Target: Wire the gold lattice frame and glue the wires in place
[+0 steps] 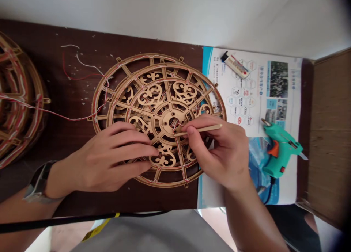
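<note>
A round, gold-coloured openwork frame [167, 84] with scrolled ornaments lies in front of me, on top of at least one similar ring. Red and white wires [179, 149] run along its spokes and rim. My right hand [225, 149] pinches a thin, pale wooden stick [205, 129] between thumb and fingers. The stick's left tip touches or nearly touches the wire beside the central hole. Spread over the lower left of the frame, my left hand [117, 157] rests with its fingers stretched out.
More stacked gold frames [33, 95] stand at the left, with a wire leading across. Loose red and white wire ends [78, 58] lie behind. On a printed sheet [282, 128] at the right are a teal glue gun [282, 146] and a small white-and-black lighter-like item [236, 65].
</note>
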Tool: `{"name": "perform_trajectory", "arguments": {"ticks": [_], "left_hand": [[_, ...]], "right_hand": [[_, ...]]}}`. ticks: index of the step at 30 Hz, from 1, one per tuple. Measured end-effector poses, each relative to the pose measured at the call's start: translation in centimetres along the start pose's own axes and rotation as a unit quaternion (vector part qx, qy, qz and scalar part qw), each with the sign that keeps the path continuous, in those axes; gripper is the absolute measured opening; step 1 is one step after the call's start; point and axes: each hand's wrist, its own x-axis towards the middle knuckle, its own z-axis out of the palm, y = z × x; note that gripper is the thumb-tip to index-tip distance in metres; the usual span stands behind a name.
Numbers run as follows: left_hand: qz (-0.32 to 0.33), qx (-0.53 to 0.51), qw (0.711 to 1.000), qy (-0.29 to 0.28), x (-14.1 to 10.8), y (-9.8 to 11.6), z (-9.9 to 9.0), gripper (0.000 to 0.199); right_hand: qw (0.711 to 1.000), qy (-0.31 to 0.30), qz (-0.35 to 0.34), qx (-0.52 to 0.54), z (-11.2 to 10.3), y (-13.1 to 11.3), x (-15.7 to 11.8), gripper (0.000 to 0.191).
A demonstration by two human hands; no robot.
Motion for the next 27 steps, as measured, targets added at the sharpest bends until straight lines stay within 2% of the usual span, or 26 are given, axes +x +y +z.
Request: {"name": "perform_trajectory", "arguments": {"ticks": [4, 10, 20, 27], "left_hand": [[0.002, -0.006, 1.0, 0.003, -0.05, -0.12, 0.16, 0.02], [-0.002, -0.009, 1.0, -0.003, -0.37, -0.03, 0.21, 0.023], [0.012, 0.001, 1.0, -0.015, 0.04, -0.16, -0.24, 0.024], [0.009, -0.003, 1.0, -0.012, 0.25, 0.01, -0.25, 0.024]], "right_hand": [[0.999, -0.019, -0.029, 0.019, -0.06, 0.14, 0.08, 0.013], [0.999, -0.045, -0.004, 0.025, -0.49, 0.1, 0.14, 0.014], [0.999, -0.032, 0.002, 0.039, -0.39, 0.17, 0.12, 0.016], [0.999, 0.002, 0.026, 0.037, -0.76, 0.12, 0.07, 0.019]]}}
